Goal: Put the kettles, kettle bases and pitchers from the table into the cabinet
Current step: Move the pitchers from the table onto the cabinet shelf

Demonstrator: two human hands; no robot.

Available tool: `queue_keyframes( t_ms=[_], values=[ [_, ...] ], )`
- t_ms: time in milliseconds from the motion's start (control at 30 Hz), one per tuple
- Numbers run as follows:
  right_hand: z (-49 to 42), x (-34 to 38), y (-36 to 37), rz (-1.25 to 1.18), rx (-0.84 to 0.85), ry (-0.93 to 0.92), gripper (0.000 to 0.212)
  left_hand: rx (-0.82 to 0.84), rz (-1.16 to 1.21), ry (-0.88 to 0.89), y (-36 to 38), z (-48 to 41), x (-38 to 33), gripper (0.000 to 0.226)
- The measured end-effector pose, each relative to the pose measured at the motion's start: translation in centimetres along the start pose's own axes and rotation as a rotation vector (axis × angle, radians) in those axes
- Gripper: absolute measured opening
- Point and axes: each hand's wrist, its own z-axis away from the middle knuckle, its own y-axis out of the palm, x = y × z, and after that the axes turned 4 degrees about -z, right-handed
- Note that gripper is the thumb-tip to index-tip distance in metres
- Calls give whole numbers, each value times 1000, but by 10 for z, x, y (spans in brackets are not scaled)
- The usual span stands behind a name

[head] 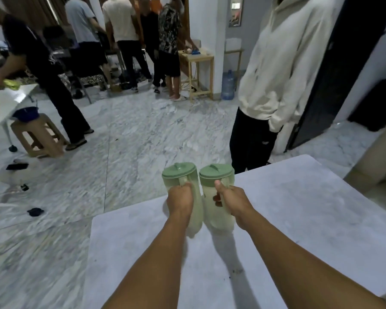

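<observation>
Gripping unlabelled pitchers: left hand (180,200), right hand (231,200).

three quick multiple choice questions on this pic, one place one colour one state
1. Where is the blue water bottle? A on a chair B on the floor by the white pillar C in a sink
2. What colour are the lids of the left pitcher and right pitcher? A green B red C black
3. What are the left hand and right hand doing? A lying flat B each gripping a pitcher handle C pointing
Answers: 1 B, it stands on the floor beside the pillar; 2 A, both lids are pale green; 3 B, fingers curl round each handle.
</observation>
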Motion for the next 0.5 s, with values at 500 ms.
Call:
queue_keyframes(
  t_ms=[500],
  values=[
    [295,72,-144,-304,-710,-375,38,559,85,541,0,262,-108,50]
  ],
)
